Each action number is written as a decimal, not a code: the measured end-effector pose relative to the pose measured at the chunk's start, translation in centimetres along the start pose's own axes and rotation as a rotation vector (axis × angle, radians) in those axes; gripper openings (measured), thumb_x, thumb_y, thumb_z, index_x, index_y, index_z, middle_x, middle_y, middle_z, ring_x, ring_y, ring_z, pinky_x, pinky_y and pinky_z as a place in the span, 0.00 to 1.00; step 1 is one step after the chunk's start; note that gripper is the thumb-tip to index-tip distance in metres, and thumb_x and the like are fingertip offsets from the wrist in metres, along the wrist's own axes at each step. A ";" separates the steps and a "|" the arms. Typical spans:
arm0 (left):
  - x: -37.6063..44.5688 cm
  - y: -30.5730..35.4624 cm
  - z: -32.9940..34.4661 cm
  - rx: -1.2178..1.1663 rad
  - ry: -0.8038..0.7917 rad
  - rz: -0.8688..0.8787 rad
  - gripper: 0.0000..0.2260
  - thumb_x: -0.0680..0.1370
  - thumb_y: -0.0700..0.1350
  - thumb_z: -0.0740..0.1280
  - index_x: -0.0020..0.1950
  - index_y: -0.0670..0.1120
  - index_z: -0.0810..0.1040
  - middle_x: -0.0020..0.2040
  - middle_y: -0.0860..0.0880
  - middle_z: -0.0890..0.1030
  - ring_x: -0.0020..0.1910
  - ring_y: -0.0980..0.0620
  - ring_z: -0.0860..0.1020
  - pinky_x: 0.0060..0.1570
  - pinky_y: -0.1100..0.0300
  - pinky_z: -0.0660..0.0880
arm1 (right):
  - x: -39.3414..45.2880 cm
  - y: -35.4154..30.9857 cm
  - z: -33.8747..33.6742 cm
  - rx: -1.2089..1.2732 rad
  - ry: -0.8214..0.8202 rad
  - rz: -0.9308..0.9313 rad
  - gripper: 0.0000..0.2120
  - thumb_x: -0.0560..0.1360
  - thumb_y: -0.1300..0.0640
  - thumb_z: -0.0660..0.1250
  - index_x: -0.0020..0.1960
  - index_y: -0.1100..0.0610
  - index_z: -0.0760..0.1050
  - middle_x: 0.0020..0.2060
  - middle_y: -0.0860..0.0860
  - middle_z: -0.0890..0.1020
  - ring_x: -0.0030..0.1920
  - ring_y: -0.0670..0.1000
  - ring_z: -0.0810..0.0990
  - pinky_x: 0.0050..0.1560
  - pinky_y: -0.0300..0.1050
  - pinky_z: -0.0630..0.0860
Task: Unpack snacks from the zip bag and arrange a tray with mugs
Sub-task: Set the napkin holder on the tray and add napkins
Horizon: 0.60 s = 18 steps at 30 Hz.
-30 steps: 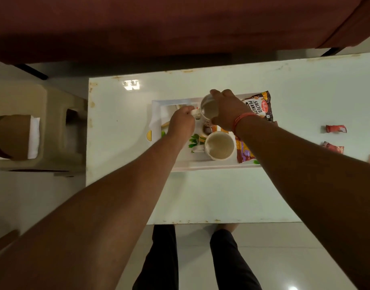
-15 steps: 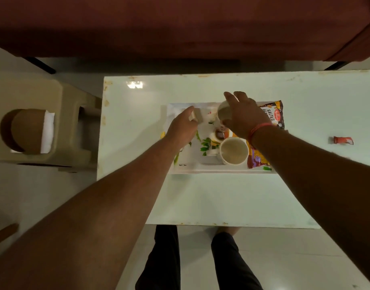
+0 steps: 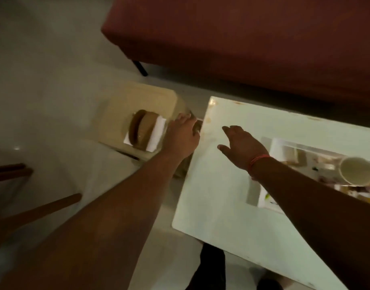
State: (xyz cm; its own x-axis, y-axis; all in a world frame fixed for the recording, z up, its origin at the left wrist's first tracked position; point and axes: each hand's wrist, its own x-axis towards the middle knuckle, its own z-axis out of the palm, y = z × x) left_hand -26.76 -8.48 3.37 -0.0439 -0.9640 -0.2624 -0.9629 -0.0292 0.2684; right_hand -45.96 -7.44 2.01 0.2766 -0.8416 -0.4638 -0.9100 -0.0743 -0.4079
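The white tray lies on the white table at the right, blurred, with a white mug standing on it among snack packets. My left hand reaches past the table's left edge over the beige plastic stool, fingers apart, holding nothing. Just beside it on the stool sits a brown round object on white paper. My right hand, with a red thread at the wrist, hovers open over the table's left end. The second mug is out of sight.
A dark red sofa with a black leg fills the back. Brown wooden bars stick out at the lower left. My legs stand at the table's near edge on the pale floor.
Both hands left the mug on the tray and swung left. The view turned left with them, so the stool is now central and the tray sits at the right edge.
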 end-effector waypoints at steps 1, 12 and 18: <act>0.1 -2.6 -1.1 0.100 0.048 0.027 0.19 0.81 0.50 0.60 0.72 0.49 0.70 0.75 0.48 0.68 0.77 0.46 0.61 0.75 0.46 0.57 | 1.1 -2.4 0.5 0.007 -0.019 -0.017 0.31 0.80 0.44 0.61 0.78 0.54 0.57 0.75 0.58 0.64 0.71 0.62 0.69 0.68 0.58 0.71; 0.0 -18.4 -5.2 -0.683 0.095 -0.518 0.19 0.84 0.52 0.55 0.71 0.47 0.71 0.69 0.47 0.75 0.68 0.47 0.72 0.65 0.57 0.67 | 10.0 -20.9 6.2 0.306 -0.066 0.072 0.23 0.82 0.56 0.58 0.75 0.60 0.62 0.68 0.62 0.72 0.65 0.62 0.73 0.60 0.42 0.73; 0.5 -20.3 -4.3 -0.984 -0.048 -0.592 0.22 0.81 0.59 0.54 0.71 0.52 0.72 0.70 0.49 0.74 0.68 0.49 0.73 0.70 0.46 0.68 | 11.8 -24.2 7.7 0.682 -0.078 0.331 0.20 0.83 0.57 0.54 0.75 0.59 0.63 0.68 0.59 0.74 0.65 0.58 0.75 0.53 0.40 0.70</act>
State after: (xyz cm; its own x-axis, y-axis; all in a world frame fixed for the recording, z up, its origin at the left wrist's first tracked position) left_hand -6.10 -9.48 1.84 0.3158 -0.7199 -0.6180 -0.2115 -0.6884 0.6938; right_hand -18.30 -11.45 0.40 0.0666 -0.7203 -0.6904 -0.5638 0.5437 -0.6217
